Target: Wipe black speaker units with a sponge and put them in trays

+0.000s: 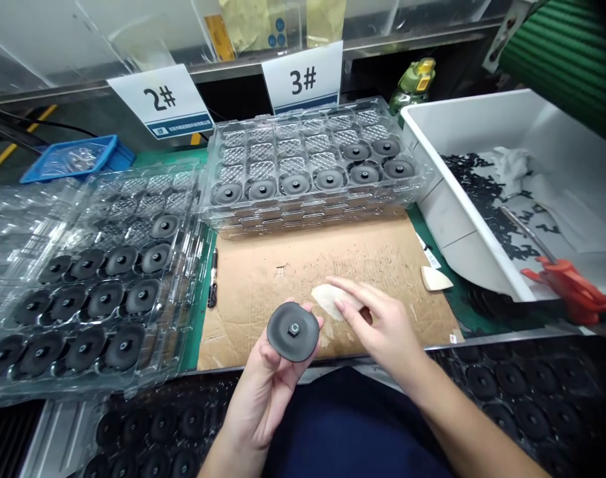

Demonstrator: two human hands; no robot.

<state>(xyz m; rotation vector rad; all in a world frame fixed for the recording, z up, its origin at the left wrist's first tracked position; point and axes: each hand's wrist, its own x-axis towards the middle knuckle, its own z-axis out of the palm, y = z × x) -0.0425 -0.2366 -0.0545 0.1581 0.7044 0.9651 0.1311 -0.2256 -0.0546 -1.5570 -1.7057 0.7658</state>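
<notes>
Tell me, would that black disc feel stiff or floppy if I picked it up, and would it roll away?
The black disc probably feels fairly stiff: it rests on the left hand without its edge visibly drooping. Its matte surface suggests rubber, likely grippy rather than slippery. Laid flat, it should stay put, though on its edge that round shape could roll.

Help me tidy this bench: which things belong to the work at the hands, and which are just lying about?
Belongs:
left hand, holding a black rubber disc
right hand, touching a pale pad
clear plastic tray of discs

Lying about:
black pen
white bin
blue tray
orange tool
</notes>
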